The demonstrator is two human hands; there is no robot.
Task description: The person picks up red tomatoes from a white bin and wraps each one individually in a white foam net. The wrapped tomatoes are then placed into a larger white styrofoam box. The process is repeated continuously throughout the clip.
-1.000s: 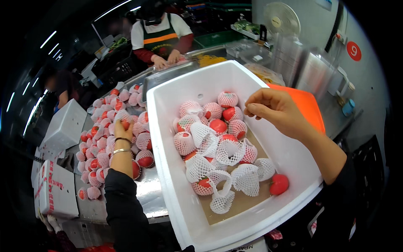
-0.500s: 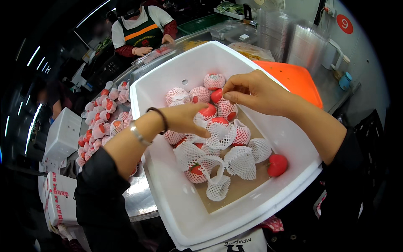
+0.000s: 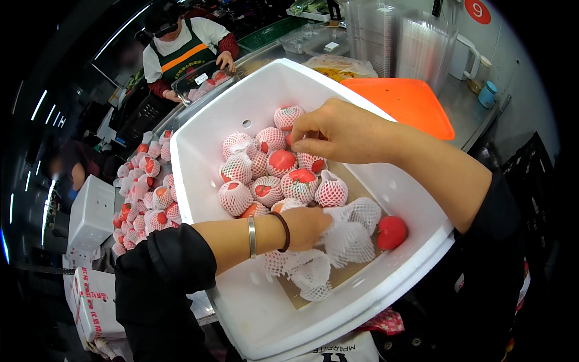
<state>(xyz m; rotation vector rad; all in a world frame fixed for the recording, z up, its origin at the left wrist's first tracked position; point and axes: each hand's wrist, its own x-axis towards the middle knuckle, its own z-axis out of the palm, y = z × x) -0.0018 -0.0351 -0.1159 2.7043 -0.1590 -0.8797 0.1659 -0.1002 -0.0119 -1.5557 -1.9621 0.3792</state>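
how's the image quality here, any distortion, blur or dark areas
Head view: strong fisheye bend, the white foam box rim curves; corners fall to black vignette. Centre is bright and sharp on the netted apples, left hand and right hand. The co-worker behind looks softer, and ceiling lights streak at left.

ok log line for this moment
left hand: on empty foam nets | right hand: over netted red fruit | white foam box: part filled

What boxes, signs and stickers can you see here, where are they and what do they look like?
Big foam box: middle, under both hands, white, square, deep.
Small foam box: far left, white, closed.
Cardboard carton: lower left, white with red print.
Round sign: wall, top right, red with white mark.
Orange lid: right of big box, flat.
Badge: co-worker's apron, small, white.
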